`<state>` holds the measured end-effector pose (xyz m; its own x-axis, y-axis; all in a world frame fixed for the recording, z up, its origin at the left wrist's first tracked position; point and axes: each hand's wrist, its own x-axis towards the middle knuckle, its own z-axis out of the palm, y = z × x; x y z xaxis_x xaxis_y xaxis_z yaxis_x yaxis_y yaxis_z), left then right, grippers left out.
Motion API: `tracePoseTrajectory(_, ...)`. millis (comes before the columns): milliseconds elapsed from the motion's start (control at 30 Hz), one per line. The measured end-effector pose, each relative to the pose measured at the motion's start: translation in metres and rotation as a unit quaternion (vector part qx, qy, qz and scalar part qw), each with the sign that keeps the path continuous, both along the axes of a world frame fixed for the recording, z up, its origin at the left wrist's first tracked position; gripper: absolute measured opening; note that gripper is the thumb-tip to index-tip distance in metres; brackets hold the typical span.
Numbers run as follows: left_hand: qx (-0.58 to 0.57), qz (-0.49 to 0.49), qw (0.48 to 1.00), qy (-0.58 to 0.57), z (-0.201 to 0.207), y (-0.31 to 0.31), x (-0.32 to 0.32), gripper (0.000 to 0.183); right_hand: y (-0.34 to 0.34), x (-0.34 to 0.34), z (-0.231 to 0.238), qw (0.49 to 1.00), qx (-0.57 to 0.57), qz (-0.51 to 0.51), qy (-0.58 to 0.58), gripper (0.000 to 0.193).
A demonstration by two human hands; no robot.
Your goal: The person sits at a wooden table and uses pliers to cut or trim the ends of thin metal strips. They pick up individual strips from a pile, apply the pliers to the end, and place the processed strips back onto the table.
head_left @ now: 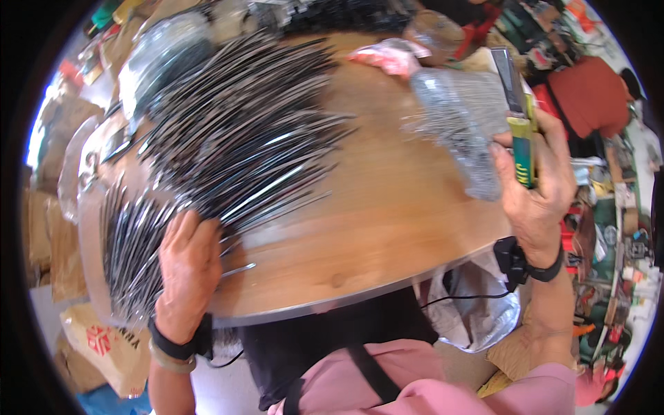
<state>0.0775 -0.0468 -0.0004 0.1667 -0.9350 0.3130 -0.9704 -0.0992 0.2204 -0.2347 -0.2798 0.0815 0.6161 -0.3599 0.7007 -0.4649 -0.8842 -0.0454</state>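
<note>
Dark, thin strips point(235, 117), shiny in places and perhaps metal, lie in a wide layered pile on the left half of a wooden tabletop point(373, 207). My left hand point(190, 259) rests at the near side of this pile with its fingers curled down on thin strips; its fingertips are partly hidden. Beside its wrist is a second bunch of strips point(131, 256). My right hand point(543, 180), raised over the table's right edge, is wrapped round a green-and-yellow-handled tool point(522, 149). The tool's long grey metal end points away from me; its exact kind is unclear.
Clear plastic bags hold thin silvery pieces point(449, 124) at the far right and a bulky bundle point(169, 59) at the far left. A silvery bag point(477, 311) hangs below the table's near edge. Cluttered shelves point(609, 242) stand to the right.
</note>
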Motion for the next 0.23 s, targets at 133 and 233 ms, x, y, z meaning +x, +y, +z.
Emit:
tracePoseTrajectory(133, 0.032, 0.031, 0.999, -0.004, 0.001, -0.002, -0.005, 0.015, -0.016, -0.025, 0.002, 0.998, 0.046, -0.001, -0.032, 0.022)
tracePoseTrajectory(233, 0.036, 0.014, 0.998, -0.045, -0.011, -0.001, -0.005, 0.021, -0.002, -0.047, 0.01, 0.992, 0.101, -0.024, -0.069, 0.023)
